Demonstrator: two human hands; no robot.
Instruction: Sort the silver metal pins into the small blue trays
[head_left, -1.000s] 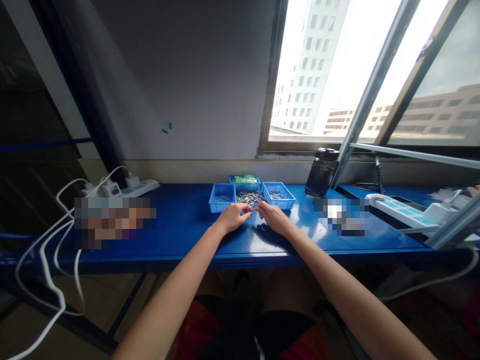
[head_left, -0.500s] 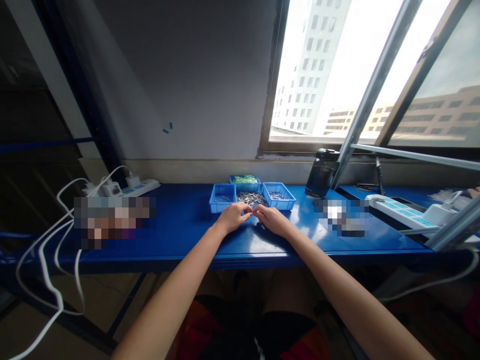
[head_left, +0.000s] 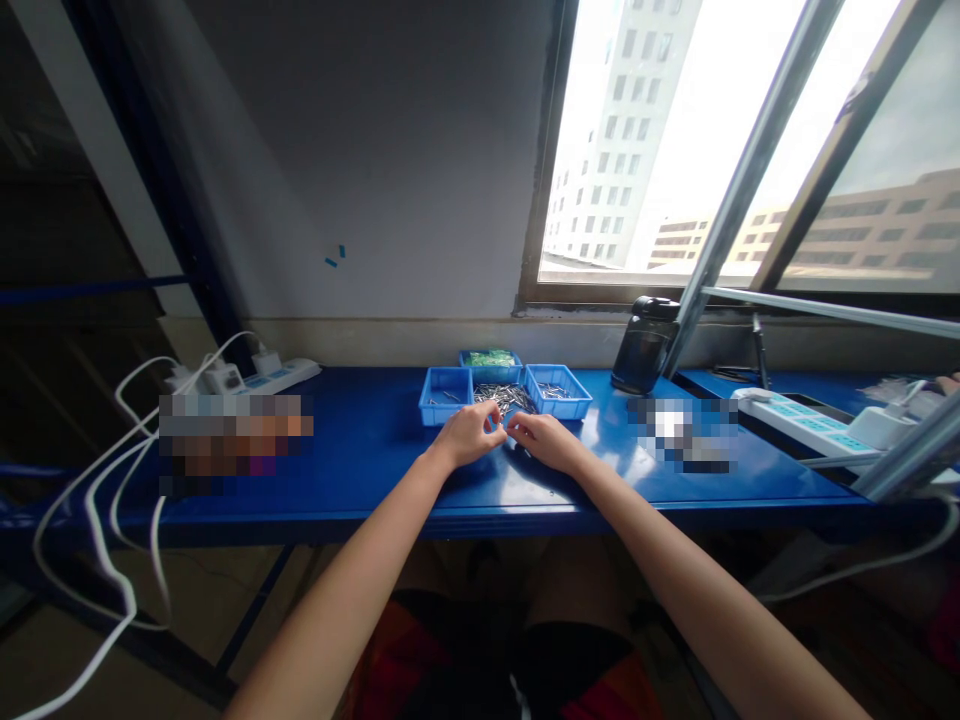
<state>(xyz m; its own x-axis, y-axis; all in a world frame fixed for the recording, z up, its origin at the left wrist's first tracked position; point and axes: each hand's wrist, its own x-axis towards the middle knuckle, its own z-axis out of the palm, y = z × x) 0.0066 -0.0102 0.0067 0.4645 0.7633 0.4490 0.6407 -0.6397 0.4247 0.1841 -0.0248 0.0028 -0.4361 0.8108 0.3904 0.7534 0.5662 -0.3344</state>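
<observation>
Near the middle of the blue table, my left hand (head_left: 471, 434) is raised slightly, its index finger curled and parted from the thumb; I make out nothing between them. Close on its right is my right hand (head_left: 547, 440), thumb and fingertips pinched together; anything in them is too small to name. The hands are a little apart. Just beyond the fingertips lies a pile of small, thin metal pieces (head_left: 504, 396). It sits between a left blue bin (head_left: 447, 412) with a few pieces and a right blue bin (head_left: 564, 408) with more of them.
A blue bin (head_left: 465, 366) with green packets stands behind the pile. A dark bottle (head_left: 643, 348) is at the back right. Power strips (head_left: 281, 378) with white cables lie at left, another power strip (head_left: 806, 428) at right. Blurred items are on both sides.
My left index finger has lifted away from the thumb, and the fingertips of my two hands have separated slightly. The bins and pile look the same.
</observation>
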